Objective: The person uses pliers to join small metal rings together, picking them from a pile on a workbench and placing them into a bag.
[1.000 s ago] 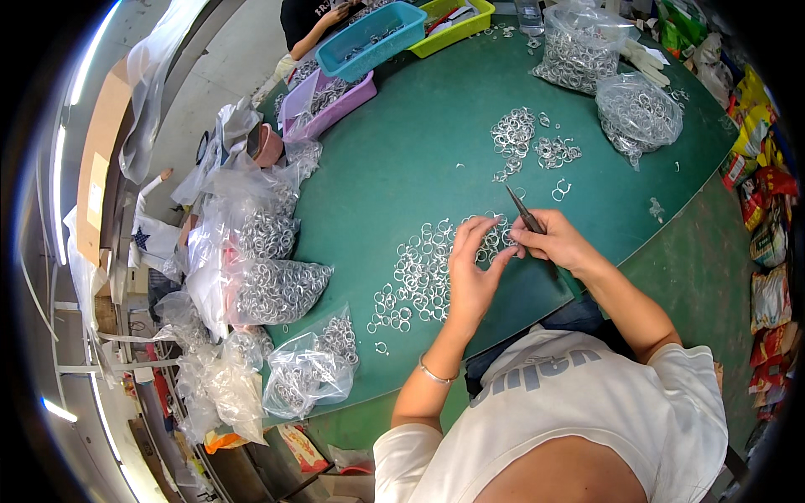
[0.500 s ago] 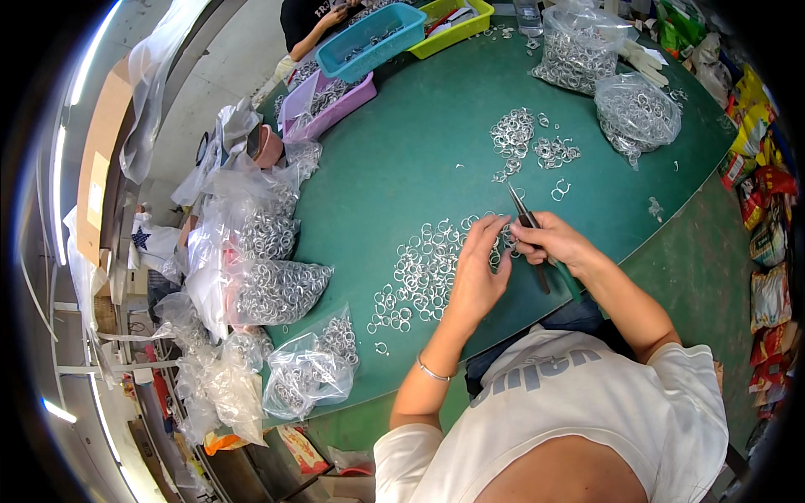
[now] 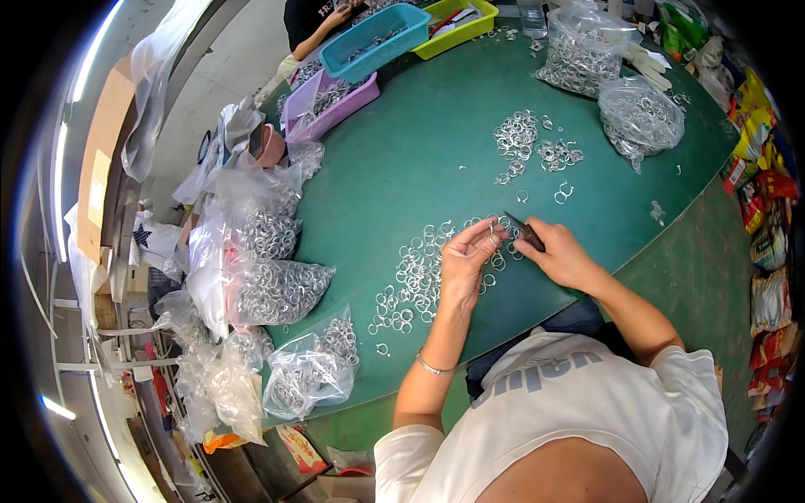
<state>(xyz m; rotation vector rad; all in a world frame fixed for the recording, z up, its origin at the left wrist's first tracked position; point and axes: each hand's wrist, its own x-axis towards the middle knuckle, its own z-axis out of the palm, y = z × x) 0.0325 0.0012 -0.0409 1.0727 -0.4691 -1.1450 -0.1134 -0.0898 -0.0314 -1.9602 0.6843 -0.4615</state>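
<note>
Over the near edge of the green table (image 3: 377, 176), my left hand (image 3: 465, 261) pinches a small silver metal ring (image 3: 492, 235) between thumb and fingers. My right hand (image 3: 560, 253) is closed around a pair of slim, dark pliers (image 3: 528, 234). Their pointed tip is close to the left fingertips and the ring; whether it touches the ring I cannot tell. The handles are mostly covered by my right hand. Beneath and left of my left hand spreads a loose pile of similar rings (image 3: 417, 272).
Farther off lie two small heaps of metal pieces (image 3: 515, 134). Clear bags of rings stand at the back right (image 3: 641, 121) and along the left edge (image 3: 281, 289). Purple (image 3: 335, 109), blue (image 3: 377, 50) and lime-green (image 3: 457, 38) trays sit at the far side, near another person (image 3: 306, 25).
The pliers have turned in my right hand, their tip now pointing up-left toward the left hand. My left hand has shifted slightly left and turned, showing the pinched ring.
</note>
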